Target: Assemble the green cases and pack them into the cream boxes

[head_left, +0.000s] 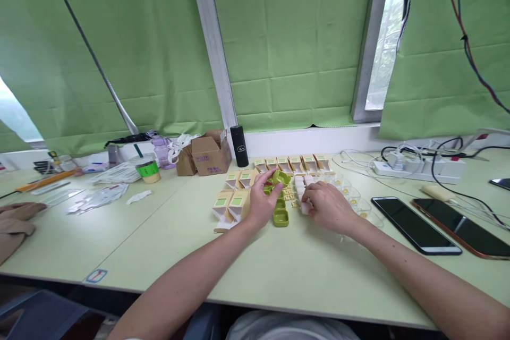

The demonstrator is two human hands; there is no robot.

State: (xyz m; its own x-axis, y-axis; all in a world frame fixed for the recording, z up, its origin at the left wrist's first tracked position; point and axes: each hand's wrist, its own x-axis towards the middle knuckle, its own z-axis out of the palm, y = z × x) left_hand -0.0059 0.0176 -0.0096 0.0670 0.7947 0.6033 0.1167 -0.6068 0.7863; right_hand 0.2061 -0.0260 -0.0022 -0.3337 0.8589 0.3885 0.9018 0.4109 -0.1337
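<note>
My left hand (261, 203) is closed on a small olive-green square cup (282, 177), held tilted above the table. Below it stands a row of similar green cups (281, 218), partly hidden by my fingers. My right hand (329, 204) has its fingers pinched at the near end of rows of small white blocks (299, 184), on one of the blocks. Small yellowish pieces (294, 204) lie between the cups and the blocks. Clear plastic covers (354, 194) with yellow spots stand beyond my right hand, partly covered by it.
Small open card boxes with green squares (236, 202) stand left of the cups; more boxes (295, 164) line the back. Behind are a black bottle (239, 146) and a brown carton (210, 156). Two phones (414, 224) and a power strip (418, 170) lie right. Someone's sleeve (16, 223) shows left.
</note>
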